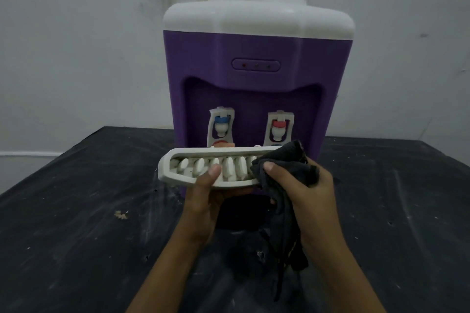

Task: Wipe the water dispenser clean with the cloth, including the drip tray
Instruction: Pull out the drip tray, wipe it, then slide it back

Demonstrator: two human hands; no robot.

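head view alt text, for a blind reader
A left hand holds a white drip tray in front of a purple water dispenser, while the right hand grips a dark cloth against the tray's right end, above a black table.

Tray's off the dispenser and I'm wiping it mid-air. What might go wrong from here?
1. The left hand holds the drip tray tilted in the air; a hard push with the cloth may knock it onto the table.
2. The cloth's loose tail hangs toward the dusty table and may pick up grit.
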